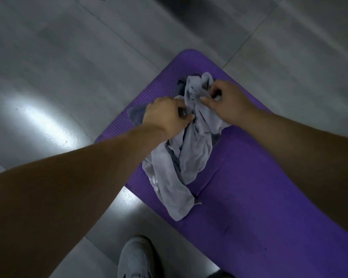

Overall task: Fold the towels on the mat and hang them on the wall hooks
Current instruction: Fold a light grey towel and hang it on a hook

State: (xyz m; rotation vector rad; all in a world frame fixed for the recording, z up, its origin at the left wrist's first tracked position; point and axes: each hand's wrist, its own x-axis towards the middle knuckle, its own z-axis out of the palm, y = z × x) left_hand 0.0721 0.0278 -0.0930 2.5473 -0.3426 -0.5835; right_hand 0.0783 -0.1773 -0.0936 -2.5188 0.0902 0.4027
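Working on the crumpled pale-grey cloth towel [186, 157] lying on the ribbed purple foam mat [249, 197], I am pinching its bunched top with my left hand [167, 115] and right hand [228, 101], and I am judging it best to find two corners before spreading it flat.

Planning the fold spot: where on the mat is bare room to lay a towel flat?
Bare: the near end of the mat, right of the crumpled towels; a thin strip at its far rounded end. Crowded: left-centre, where the left hand and right hand grip the pile.
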